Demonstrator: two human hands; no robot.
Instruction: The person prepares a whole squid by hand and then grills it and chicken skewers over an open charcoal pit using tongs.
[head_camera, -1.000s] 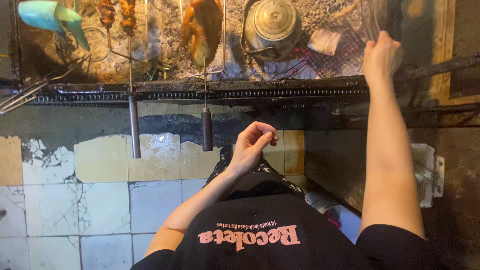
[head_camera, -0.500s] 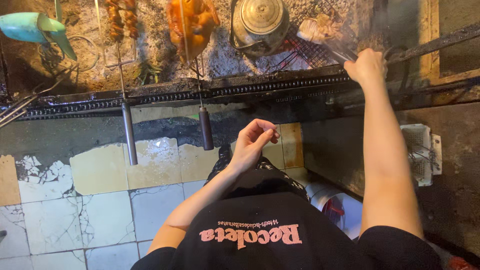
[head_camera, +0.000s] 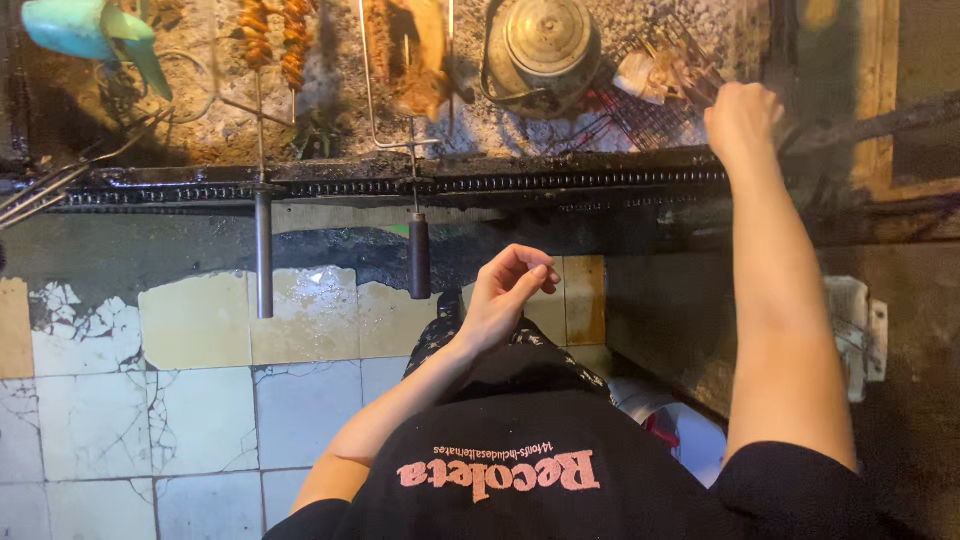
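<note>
Fingers (head_camera: 528, 268) of left hand (head_camera: 505, 295) loosely curled, pinching nothing, near skewer handle (head_camera: 419, 255); right hand (head_camera: 742, 118) clenched, apparently gripping wire grill rack (head_camera: 655, 105) beside kettle (head_camera: 545, 45).

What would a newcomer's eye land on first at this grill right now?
Probably the round metal kettle sitting on the ash bed at top centre, with skewered meat to its left on long skewers whose handles hang over the grill's front edge. The right hand reaches to the wire grill basket beside the kettle. The left hand hangs lower, over the cracked tile floor, fingers loosely pinched and holding nothing visible.
</note>
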